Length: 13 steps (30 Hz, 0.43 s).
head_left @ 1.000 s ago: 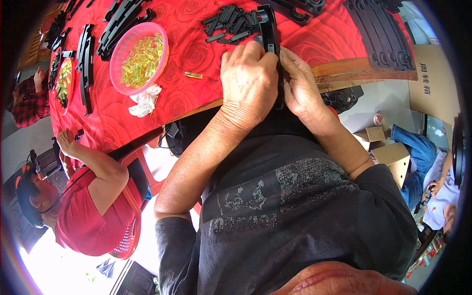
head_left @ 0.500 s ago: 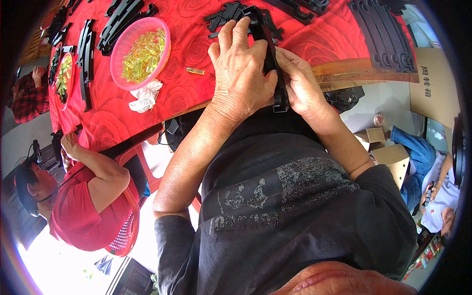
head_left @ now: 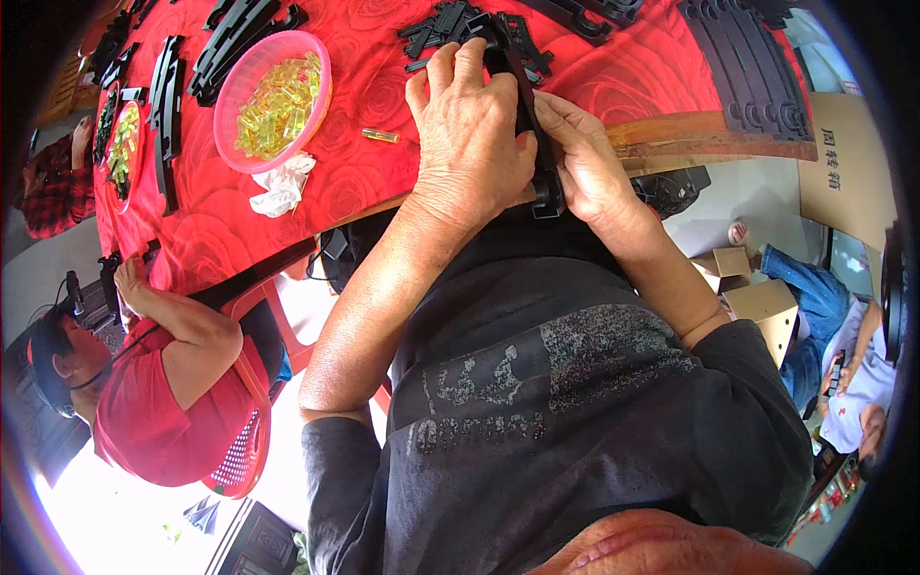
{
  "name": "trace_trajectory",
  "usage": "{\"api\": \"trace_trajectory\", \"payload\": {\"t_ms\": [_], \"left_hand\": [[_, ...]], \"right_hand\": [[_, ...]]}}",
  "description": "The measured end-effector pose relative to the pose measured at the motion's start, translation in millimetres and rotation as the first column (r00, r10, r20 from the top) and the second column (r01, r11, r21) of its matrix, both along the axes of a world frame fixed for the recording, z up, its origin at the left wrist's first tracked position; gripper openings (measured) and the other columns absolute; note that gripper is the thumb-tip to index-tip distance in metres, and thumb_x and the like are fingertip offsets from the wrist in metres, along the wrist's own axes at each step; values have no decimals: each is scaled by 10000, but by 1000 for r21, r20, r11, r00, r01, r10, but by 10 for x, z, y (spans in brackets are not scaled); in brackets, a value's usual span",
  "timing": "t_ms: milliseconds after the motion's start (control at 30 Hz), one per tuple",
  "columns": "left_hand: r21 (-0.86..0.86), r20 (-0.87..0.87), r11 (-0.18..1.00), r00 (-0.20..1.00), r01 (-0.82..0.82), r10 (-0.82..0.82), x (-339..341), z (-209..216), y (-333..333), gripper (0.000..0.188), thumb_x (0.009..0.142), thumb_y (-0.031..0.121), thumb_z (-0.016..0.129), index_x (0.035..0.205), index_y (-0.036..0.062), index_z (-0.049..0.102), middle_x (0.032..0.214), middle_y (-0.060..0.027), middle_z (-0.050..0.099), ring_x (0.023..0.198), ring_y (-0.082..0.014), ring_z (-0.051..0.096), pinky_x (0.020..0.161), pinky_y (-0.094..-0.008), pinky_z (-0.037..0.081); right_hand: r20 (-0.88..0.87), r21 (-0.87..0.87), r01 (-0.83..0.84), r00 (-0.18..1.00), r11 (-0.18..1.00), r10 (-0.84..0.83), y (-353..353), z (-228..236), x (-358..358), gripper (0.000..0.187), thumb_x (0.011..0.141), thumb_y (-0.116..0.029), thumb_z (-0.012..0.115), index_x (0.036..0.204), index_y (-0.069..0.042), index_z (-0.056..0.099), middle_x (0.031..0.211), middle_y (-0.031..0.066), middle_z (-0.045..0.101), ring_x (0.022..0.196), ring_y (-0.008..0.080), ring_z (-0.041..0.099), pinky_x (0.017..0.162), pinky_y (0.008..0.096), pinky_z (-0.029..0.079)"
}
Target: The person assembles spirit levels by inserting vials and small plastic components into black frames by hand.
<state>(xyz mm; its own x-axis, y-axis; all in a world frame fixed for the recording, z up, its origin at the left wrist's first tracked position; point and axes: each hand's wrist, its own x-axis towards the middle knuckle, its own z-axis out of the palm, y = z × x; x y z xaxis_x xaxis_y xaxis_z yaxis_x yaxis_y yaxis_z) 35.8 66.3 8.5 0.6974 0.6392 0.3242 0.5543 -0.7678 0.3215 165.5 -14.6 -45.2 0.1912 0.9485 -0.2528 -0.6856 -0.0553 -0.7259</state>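
Observation:
A long black plastic part (head_left: 547,196) stands at a slant between my hands, by the table's front edge. My left hand (head_left: 470,139) lies over its left side, with bent fingers reaching onto its far end and the thumb pressed to its near half. From the right, my right hand (head_left: 586,158) grips it, thumb along the side; the other fingertips are hidden. Just beyond my left fingers is a pile of small black pieces (head_left: 436,31). A single clear yellowish piece (head_left: 380,136) lies on the red tablecloth to the left.
A pink basket (head_left: 222,134) of clear yellow pieces stands left, with crumpled white tissue (head_left: 283,185) beside it. Long black parts (head_left: 743,72) lie at the right and far left. A person in red (head_left: 177,402) sits at left; another person (head_left: 848,383) is at right, near cardboard boxes.
My hands and the black part stay almost in place, with only slight finger shifts. The person in red at the left has moved an arm slightly.

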Motion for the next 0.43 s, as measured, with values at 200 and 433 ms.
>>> {"api": "trace_trajectory", "payload": {"t_ms": [200, 433], "left_hand": [[-123, -9, 992, 1000, 20, -21, -47, -2, 82, 551, 687, 253, 775, 1184, 31, 687, 1430, -232, 490, 1327, -413, 447, 1072, -521, 378], [-274, 86, 959, 995, 74, -52, -191, 35, 309, 495, 729, 266, 784, 1180, 74, 717, 1425, -231, 490, 1339, -407, 433, 1094, -520, 370]], "right_hand": [[-20, -53, -27, 999, 998, 26, 7, -14, 30, 282, 1035, -232, 588, 1199, -8, 634, 1015, 6, 687, 857, 59, 651, 742, 224, 550], [-34, -48, -136, 990, 990, 134, 4, -20, 116, 281, 1045, -244, 569, 1198, -20, 642, 957, 2, 692, 819, 68, 658, 711, 211, 546]]}}
